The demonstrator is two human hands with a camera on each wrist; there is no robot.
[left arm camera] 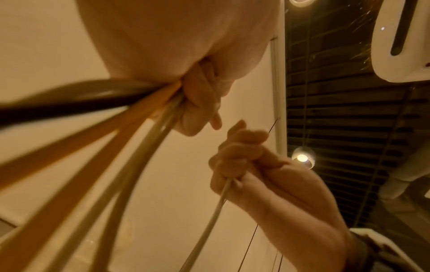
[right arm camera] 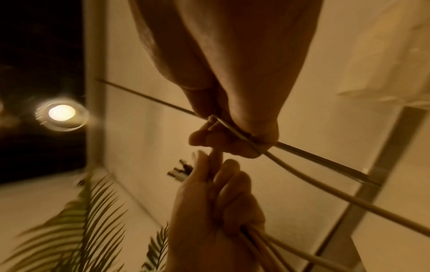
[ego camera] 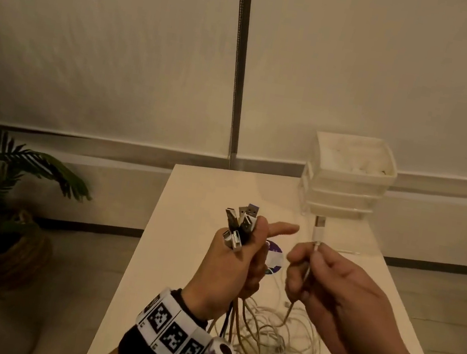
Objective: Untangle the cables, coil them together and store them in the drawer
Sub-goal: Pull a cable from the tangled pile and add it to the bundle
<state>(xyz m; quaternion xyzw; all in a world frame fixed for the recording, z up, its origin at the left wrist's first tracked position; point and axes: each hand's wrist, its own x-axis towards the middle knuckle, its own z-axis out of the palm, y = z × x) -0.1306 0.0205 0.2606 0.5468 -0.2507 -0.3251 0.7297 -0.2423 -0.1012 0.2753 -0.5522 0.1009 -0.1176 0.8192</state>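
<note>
left hand [ego camera: 230,265] grips bundle of USB-plug cables [ego camera: 238,226] | right hand [ego camera: 328,286] pinches thin white cable [ego camera: 318,236] beside bundle | white plastic drawer stack [ego camera: 348,179] beyond bundle

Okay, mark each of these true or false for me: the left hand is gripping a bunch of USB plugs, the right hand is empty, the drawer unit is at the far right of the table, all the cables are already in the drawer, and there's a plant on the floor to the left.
1. The left hand grips a bunch of USB plugs. True.
2. The right hand is empty. False: it pinches one white cable.
3. The drawer unit stands at the table's far right. True.
4. All cables are in the drawer. False: loose cable loops lie on the table.
5. A plant stands on the floor, left. True.
</note>
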